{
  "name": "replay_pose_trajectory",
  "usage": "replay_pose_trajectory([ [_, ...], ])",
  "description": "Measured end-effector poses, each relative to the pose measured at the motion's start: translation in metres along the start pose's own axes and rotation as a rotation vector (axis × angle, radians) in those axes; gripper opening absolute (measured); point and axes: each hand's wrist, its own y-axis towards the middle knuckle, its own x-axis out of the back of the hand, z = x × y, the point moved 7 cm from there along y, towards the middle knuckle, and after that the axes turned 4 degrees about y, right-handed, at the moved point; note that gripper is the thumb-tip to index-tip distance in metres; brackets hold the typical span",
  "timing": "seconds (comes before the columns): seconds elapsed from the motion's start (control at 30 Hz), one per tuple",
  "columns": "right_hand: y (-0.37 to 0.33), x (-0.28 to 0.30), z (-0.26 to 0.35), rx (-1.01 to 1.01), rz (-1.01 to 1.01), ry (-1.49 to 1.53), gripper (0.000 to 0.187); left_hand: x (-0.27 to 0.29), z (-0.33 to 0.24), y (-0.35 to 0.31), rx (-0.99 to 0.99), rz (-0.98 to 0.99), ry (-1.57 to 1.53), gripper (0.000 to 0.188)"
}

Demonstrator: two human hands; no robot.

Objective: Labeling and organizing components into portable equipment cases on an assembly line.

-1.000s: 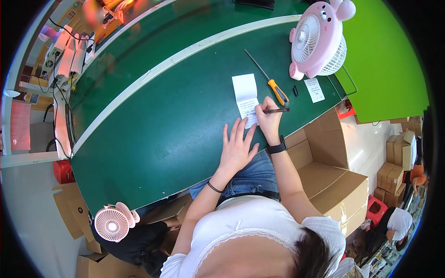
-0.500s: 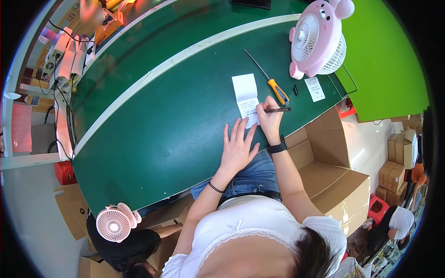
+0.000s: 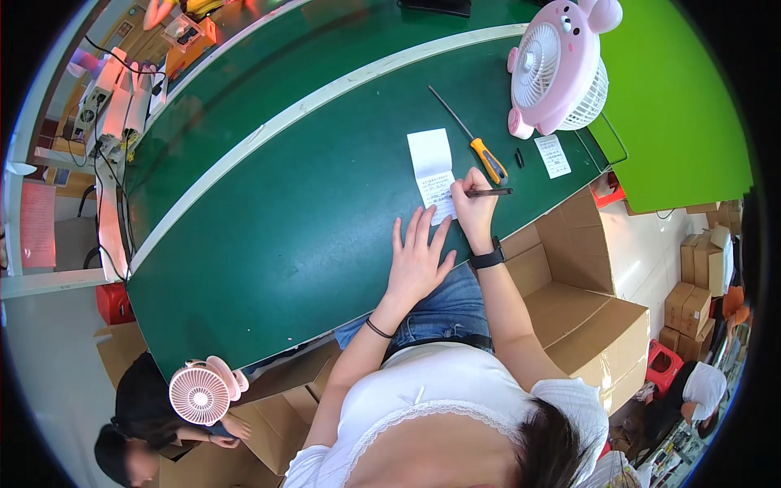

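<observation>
A small white notepad [image 3: 430, 154] lies folded open on the green table, with print and handwriting on its lower page. My right hand [image 3: 474, 210] grips a dark pen [image 3: 490, 193] over the right side of that page. With fingers spread flat, my left hand [image 3: 418, 254] rests at the pad's lower edge, fingertips touching the paper. Just beyond my right hand lies a screwdriver [image 3: 487, 160] with an orange and black handle. Beside it are a black pen cap [image 3: 519, 158] and a loose written slip [image 3: 553, 156].
A pink animal-shaped fan [image 3: 539, 69] stands at the far right, beside a bright green panel [image 3: 675, 106]. A small pink clip fan [image 3: 200, 393] sits at the table's near left corner. Open cardboard boxes [image 3: 569, 313] flank me. A co-worker [image 3: 150, 407] bends at the lower left.
My hands and the pen have barely moved. The co-worker at the lower left has shifted leftward, with head and hands now showing. At the top left, another person's arm has moved.
</observation>
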Motion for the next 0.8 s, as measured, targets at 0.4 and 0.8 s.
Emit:
replay_pose_trajectory([
  [0.4,-0.002,0.01,-0.003,0.06,-0.116,0.072,0.032,-0.001,0.001,-0.002,0.012,-0.02,-0.017,0.06],
  [0.8,-0.004,0.004,-0.003,0.006,0.012,0.024,0.031,-0.001,-0.007,0.001,-0.024,0.007,0.018,0.057],
])
